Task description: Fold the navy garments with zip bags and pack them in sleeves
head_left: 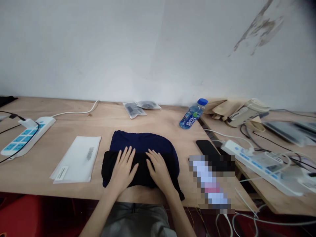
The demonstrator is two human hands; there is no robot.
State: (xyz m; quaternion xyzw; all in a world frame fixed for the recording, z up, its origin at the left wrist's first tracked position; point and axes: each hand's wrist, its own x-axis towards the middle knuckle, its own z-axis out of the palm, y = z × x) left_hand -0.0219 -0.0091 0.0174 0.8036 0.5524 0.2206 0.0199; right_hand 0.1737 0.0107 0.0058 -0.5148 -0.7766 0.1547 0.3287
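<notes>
A folded black cloth [141, 166] lies over a dark blue cloth [145, 141] at the front middle of the table. The blue cloth shows along the back and right side of the black one. Flat on the left half of the black cloth rests my left hand [125, 168], its fingers spread. My right hand [158, 167] presses the right half with its fingers stretched out and thumb apart. Neither hand grips anything. To the left of the cloths lies a white translucent plastic bag [78, 158] with a small label.
Two small clear packets [134, 109] lie near the wall. A blue-capped bottle [192, 115] stands behind right. Two phones [207, 148], one pixelated, lie at right, beside a power strip [259, 168] with tangled cables. Another power strip [27, 136] is at left.
</notes>
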